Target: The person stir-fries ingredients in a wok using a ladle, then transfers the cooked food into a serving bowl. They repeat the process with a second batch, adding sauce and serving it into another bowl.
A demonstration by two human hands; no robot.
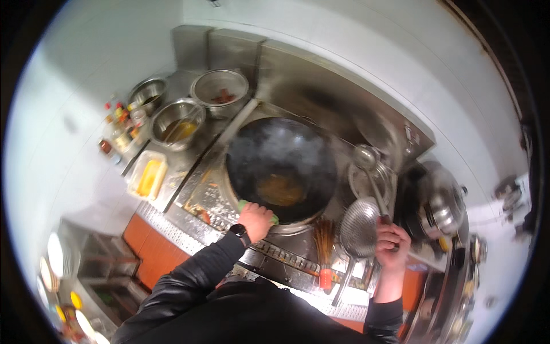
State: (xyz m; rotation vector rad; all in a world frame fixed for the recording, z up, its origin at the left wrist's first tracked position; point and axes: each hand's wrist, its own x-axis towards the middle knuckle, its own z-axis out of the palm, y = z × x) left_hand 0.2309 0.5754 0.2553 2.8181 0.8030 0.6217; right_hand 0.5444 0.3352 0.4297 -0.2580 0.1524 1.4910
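A large black wok (243,166) sits on the stove, with steam rising from brownish food or liquid (281,189) at its bottom. My left hand (256,222) is closed on a green cloth (275,219) against the wok's near rim. To the right, my right hand (393,245) grips the handle of a metal ladle (365,156), whose bowl lies over a round metal container (360,182). Just left of that hand rests a perforated skimmer (359,227), its handle pointing toward me. Beside it is a bamboo wok brush (324,243) with a red grip.
Metal bowls (179,125), one holding yellow liquid, and a mesh strainer (220,87) stand at the left. Near them are seasoning bottles (119,135) and a white tub (148,175) with yellow contents. A lidded pot (444,209) stands at the right. Stacked plates (56,255) are at lower left.
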